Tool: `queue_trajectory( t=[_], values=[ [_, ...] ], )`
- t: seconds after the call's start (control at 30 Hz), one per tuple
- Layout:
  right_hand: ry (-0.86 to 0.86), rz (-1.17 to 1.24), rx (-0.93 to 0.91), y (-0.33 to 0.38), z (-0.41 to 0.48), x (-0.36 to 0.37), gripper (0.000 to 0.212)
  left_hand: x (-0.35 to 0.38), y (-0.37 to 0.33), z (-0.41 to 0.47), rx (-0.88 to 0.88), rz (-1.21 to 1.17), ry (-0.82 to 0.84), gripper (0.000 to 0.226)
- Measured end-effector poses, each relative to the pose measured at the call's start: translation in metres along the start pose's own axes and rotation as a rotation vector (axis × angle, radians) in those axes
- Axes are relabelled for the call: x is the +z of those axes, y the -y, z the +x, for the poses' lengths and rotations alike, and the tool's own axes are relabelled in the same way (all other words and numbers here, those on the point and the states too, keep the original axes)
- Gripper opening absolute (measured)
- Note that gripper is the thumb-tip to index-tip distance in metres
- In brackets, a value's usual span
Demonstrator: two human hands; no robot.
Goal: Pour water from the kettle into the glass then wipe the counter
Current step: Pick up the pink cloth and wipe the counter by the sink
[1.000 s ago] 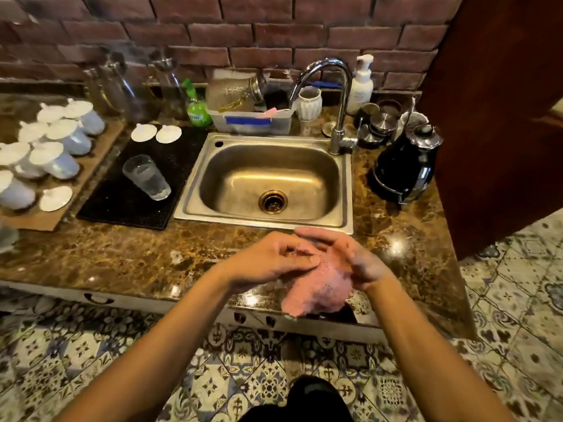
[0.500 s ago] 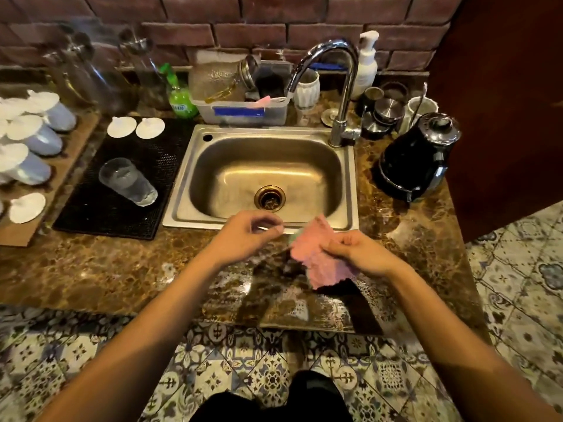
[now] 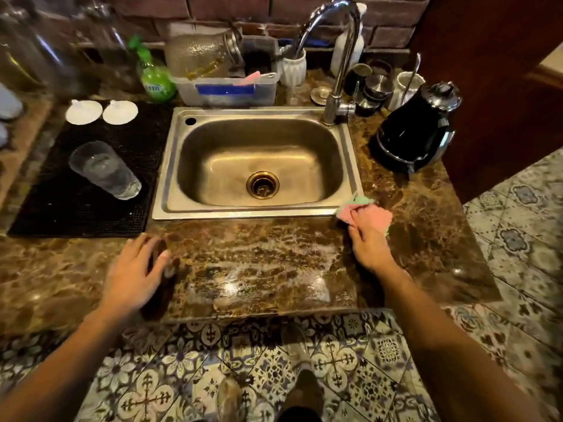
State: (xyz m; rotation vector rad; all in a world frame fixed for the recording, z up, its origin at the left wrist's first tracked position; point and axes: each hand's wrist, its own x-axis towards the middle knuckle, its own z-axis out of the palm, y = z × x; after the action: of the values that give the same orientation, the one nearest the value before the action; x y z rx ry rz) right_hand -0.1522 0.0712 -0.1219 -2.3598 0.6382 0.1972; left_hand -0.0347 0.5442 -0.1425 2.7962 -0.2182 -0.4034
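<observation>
My right hand (image 3: 367,239) presses a pink and green cloth (image 3: 370,213) onto the brown marble counter (image 3: 259,263), just off the sink's front right corner. Flat on the counter's front left part lies my left hand (image 3: 134,275), fingers apart and holding nothing. The clear glass (image 3: 103,170) with water in it stands on the black mat (image 3: 76,205) left of the sink. At the back right the black kettle (image 3: 417,129) sits upright on the counter. Wet streaks shine on the counter between my hands.
The steel sink (image 3: 259,166) with its tap (image 3: 338,56) fills the middle. Behind it are a plastic tub (image 3: 228,89), a green bottle (image 3: 154,74), cups and metal tins. Two white lids (image 3: 102,111) lie on the mat. A dark wooden panel (image 3: 499,71) stands at right.
My hands have parted: the right one carried the cloth rightward and down onto the counter by the sink corner, while the left dropped flat onto the counter. My view tilted lower.
</observation>
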Motion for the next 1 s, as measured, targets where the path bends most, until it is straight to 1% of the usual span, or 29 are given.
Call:
queue_trajectory(
  t=[0.07, 0.13, 0.23, 0.4, 0.53, 0.67, 0.83, 1.0],
  values=[
    [-0.008, 0.028, 0.010, 0.006, -0.012, 0.013, 0.048, 0.003, 0.032, -0.007, 0.004, 0.123, -0.014, 0.065],
    [0.000, 0.048, -0.006, 0.010, -0.025, 0.024, 0.047, 0.005, 0.050, -0.015, 0.050, 0.193, -0.024, 0.072],
    [-0.003, 0.061, -0.004, 0.010, -0.043, 0.041, 0.047, 0.012, 0.062, -0.020, 0.097, 0.209, -0.054, 0.071],
    [-0.019, 0.035, 0.023, 0.018, -0.065, 0.056, 0.046, 0.022, 0.072, -0.018, 0.105, 0.274, -0.087, 0.068],
    [-0.030, 0.066, 0.046, 0.024, -0.083, 0.060, 0.046, 0.029, 0.076, -0.016, 0.123, 0.272, -0.114, 0.070],
    [-0.060, 0.098, 0.120, 0.037, -0.110, 0.072, 0.044, 0.035, 0.075, -0.017, 0.105, 0.235, -0.140, 0.074],
    [-0.041, 0.108, 0.119, 0.038, -0.142, 0.100, 0.044, 0.039, 0.074, -0.020, 0.083, 0.195, -0.174, 0.075],
    [-0.025, 0.278, 0.123, 0.050, -0.167, 0.122, 0.042, 0.048, 0.062, -0.030, 0.033, 0.167, -0.218, 0.073]
  ],
)
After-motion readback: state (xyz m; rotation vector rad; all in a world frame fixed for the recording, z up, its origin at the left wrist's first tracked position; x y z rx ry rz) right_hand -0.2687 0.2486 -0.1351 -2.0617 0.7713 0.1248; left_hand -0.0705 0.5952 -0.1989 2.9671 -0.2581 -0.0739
